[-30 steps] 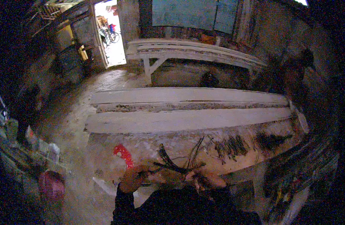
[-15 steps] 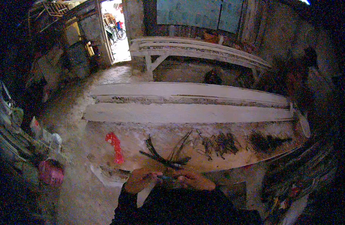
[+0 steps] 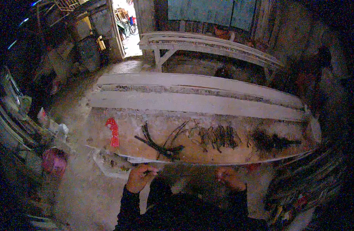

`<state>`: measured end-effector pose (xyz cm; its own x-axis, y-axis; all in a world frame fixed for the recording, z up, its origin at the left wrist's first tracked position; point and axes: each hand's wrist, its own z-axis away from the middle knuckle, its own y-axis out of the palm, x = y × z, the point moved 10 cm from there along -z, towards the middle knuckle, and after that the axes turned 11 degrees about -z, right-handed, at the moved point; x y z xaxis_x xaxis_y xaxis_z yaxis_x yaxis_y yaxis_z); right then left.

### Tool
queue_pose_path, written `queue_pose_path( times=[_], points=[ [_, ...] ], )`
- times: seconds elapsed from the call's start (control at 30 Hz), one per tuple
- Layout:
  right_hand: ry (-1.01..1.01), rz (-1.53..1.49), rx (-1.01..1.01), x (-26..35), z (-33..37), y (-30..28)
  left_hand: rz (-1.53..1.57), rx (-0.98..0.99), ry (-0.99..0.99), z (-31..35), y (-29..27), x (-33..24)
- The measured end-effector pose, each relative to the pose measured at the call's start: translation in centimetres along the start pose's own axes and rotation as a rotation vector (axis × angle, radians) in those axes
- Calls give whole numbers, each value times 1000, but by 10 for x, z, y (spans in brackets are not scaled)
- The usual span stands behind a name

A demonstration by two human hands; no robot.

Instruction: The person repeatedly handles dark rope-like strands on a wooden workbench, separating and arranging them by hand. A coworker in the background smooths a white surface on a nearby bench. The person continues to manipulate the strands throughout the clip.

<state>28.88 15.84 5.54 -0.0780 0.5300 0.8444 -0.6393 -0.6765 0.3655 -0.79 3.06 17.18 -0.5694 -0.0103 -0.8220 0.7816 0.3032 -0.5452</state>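
Observation:
My left hand (image 3: 141, 178) is just off the near edge of the workbench (image 3: 93, 127), its fingers drawn together in a pinch. My right hand (image 3: 230, 178) is well apart from it to the right, fingers closed. Whatever either hand holds is too dark and thin to make out. On the bench above my left hand lies a spread of dark strips (image 3: 160, 148). To their right are several bunches of thin dark cords (image 3: 219, 136), then a tangled dark clump (image 3: 271, 139). A crumpled red strip (image 3: 113, 133) lies at the left.
Pale planks (image 3: 192, 101) run along the bench's far side. Beyond stands a long whitish bench (image 3: 165, 46) by the wall. A pink container (image 3: 55, 161) is on the floor at left. A pile of dark long pieces (image 3: 304, 184) lies at right. A bright doorway (image 3: 127, 29) opens at the back.
My hands were close together in front of the bench and have moved apart, the right one to the right. My view has shifted slightly; the things on the bench lie as before.

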Motion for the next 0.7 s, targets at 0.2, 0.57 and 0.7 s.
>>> queue_pose_path(
  times=[0.2,0.57,0.7],
  points=[
    [-189,-102,-23,24,31,14,-254,55,75,8,23,3],
    [-373,-621,-184,44,-9,77,-107,132,-45,-44,86,13],
    [-338,-491,-273,34,-46,92,217,276,-156,-53,116,19]
  ],
)
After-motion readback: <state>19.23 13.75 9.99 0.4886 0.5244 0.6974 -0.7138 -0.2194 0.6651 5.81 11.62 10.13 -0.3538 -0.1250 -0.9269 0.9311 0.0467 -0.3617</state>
